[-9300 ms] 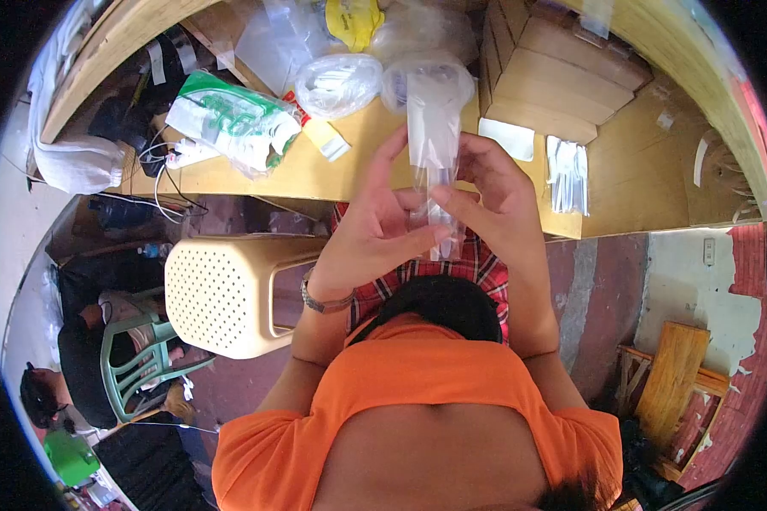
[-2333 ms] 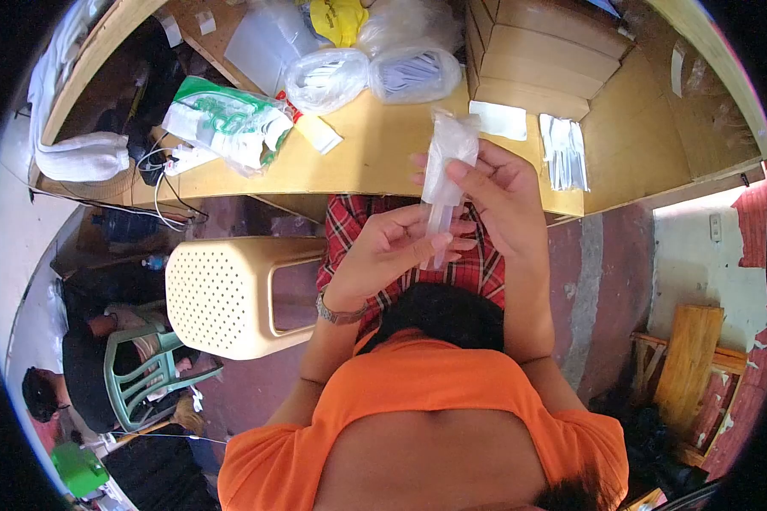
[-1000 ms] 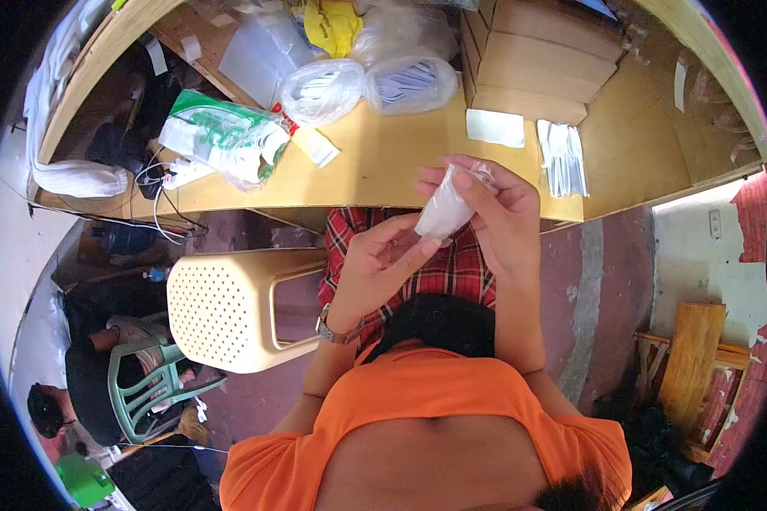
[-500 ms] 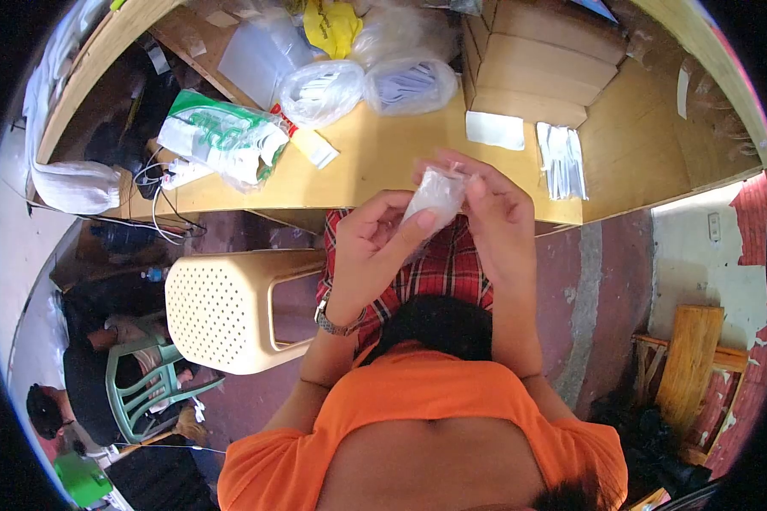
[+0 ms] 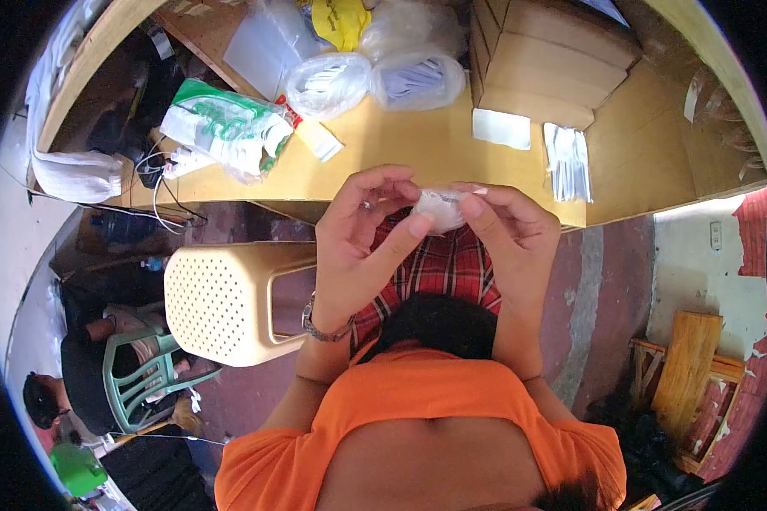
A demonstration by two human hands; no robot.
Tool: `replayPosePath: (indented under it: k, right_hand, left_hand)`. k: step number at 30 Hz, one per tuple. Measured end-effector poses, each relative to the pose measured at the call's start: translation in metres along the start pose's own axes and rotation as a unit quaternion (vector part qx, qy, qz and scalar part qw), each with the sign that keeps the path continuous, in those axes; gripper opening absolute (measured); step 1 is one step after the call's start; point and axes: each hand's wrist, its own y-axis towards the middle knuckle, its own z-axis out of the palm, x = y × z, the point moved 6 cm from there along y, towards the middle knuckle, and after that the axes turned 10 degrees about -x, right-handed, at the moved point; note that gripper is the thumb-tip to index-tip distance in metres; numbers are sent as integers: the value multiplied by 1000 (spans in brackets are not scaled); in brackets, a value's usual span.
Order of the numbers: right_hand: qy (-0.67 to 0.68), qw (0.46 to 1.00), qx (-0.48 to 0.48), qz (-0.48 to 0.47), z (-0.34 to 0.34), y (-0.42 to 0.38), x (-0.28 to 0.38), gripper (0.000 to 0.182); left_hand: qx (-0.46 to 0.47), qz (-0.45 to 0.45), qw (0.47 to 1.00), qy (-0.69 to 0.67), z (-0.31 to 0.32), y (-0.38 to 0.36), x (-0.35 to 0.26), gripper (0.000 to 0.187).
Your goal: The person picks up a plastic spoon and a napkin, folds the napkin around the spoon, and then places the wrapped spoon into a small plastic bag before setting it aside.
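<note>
Wood makes up the tabletop [image 5: 375, 157], which fills the top of the view; at about 12 o'clock on it sit two clear bags [image 5: 375, 81] with white things inside; at 10 o'clock lies a green and white packet [image 5: 226, 128]; at 1 o'clock stand brown cardboard boxes [image 5: 545, 64]; just under them lies a white card [image 5: 503, 129], and beside it a small stack of clear sleeves [image 5: 568, 162]. At 9 o'clock, lower down, stands a cream plastic stool [image 5: 230, 298] with little holes. Near the middle, just below the tabletop edge, both hands meet; the left hand [image 5: 362, 243] pinches one end of a small scrunched clear plastic bag [image 5: 439, 209] in a tight grip; the right hand [image 5: 511, 243] pinches the other end in a tight grip too; the bag sits between the fingertips, above a red checked cloth [image 5: 439, 268] on the lap.
</note>
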Motion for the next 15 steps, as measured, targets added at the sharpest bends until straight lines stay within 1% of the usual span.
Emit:
replayPosePath:
  k: [2,5,8,11,14,15]
  right_hand:
    - [-26,1000,8,6,0,-1,-1,16]
    - [7,999,9,35,1,-2,-7,17]
    - [40,999,11,26,2,-2,-8,20]
    - [50,998,20,38,6,0,-4,22]
    - [-13,997,74,-7,9,1,-8,23]
    - [-13,997,72,2,9,0,-10,24]
  left_hand:
    - [2,12,1000,1,3,2,-4,20]
    - [34,83,995,44,2,5,-3,20]
    - [22,75,996,36,1,5,-3,18]
    - [-25,62,998,13,-2,5,-2,16]
    - [-53,71,996,-8,-6,6,-2,16]
    - [-56,65,996,-14,-6,5,-2,16]
